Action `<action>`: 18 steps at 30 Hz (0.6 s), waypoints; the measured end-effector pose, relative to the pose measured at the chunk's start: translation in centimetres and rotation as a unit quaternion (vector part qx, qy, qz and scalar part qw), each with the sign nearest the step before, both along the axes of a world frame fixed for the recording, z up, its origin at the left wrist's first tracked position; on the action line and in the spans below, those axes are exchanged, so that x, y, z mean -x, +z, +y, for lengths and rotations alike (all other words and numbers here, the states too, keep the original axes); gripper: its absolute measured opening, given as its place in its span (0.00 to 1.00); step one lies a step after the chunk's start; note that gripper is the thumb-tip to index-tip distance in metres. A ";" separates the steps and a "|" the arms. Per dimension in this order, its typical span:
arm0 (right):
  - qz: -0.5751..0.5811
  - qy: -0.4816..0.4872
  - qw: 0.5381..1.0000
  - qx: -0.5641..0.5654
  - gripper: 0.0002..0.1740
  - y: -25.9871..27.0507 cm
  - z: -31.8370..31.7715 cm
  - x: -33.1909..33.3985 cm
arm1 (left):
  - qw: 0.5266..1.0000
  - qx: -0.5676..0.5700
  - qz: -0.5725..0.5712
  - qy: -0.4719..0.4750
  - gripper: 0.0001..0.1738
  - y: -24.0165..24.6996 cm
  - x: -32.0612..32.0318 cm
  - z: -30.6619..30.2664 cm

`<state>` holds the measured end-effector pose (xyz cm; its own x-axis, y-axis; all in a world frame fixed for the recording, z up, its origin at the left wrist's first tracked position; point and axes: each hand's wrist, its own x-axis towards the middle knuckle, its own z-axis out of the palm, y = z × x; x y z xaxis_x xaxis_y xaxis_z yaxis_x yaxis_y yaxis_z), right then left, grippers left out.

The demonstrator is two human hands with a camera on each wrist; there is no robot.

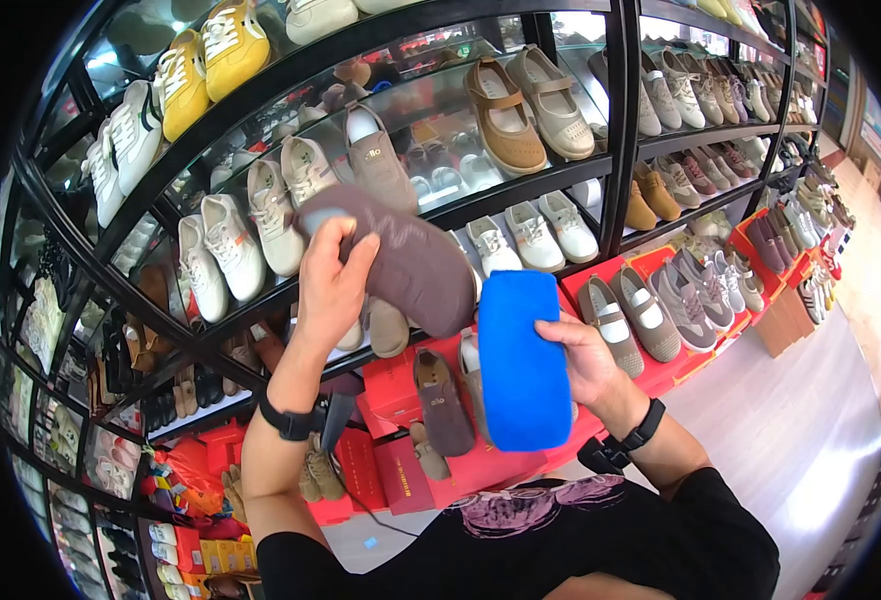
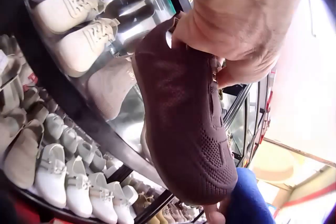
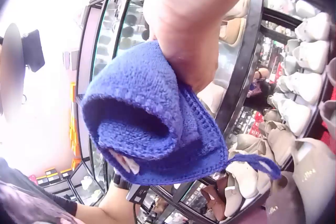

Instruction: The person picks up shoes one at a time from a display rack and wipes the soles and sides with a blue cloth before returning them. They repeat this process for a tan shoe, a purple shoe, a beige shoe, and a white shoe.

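Observation:
My left hand (image 1: 331,285) grips a dark maroon knit shoe (image 1: 416,262) at its opening, the thumb on the outside near the heel. In the left wrist view the shoe's upper (image 2: 176,108) faces the camera, its toe with fine mesh holes pointing down. Just right of the toe, my right hand (image 1: 589,355) holds a folded blue towel (image 1: 523,370), thumb across its front. The right wrist view shows the fuzzy towel (image 3: 139,74) folded over into a hollow, with a hanging loop (image 3: 265,165) at one corner.
A similar dark shoe (image 1: 444,405) stands on red boxes (image 1: 401,470) below my hands. Behind them rises a black-framed shelf (image 1: 616,130) with glass tiers and white shoes (image 1: 229,245). Tan and beige strap shoes (image 1: 506,115) sit higher up. More shoes (image 1: 691,295) line red boxes at the right.

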<state>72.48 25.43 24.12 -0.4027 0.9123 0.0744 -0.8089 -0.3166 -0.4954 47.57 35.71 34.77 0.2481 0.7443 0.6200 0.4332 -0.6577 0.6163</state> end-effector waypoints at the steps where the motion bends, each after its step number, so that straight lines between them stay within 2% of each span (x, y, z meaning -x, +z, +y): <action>1: -0.003 0.000 1.000 -0.002 0.24 0.2 0.8 0.0 | 0.997 -0.067 0.025 0.001 0.08 0.5 -1.1 1.2; 2: 0.009 -0.022 1.000 0.004 0.23 0.5 1.6 0.1 | 0.990 -0.134 0.049 0.002 0.09 1.1 -2.2 2.3; 5: 0.004 -0.069 0.998 0.006 0.21 1.3 4.8 0.1 | 0.966 -0.242 0.089 0.014 0.09 2.5 -5.8 5.7; 8: 0.007 -0.098 0.995 0.011 0.19 1.8 8.7 0.2 | 0.948 -0.287 0.123 0.054 0.08 3.1 -8.4 9.4; 11: -0.028 -0.174 0.984 -0.020 0.16 2.1 12.7 0.3 | 0.941 -0.290 0.148 0.093 0.08 2.7 -10.6 13.0; 18: -0.029 -0.198 0.980 -0.012 0.13 2.3 19.6 -0.5 | 0.929 -0.278 0.192 0.154 0.09 2.6 -13.1 19.1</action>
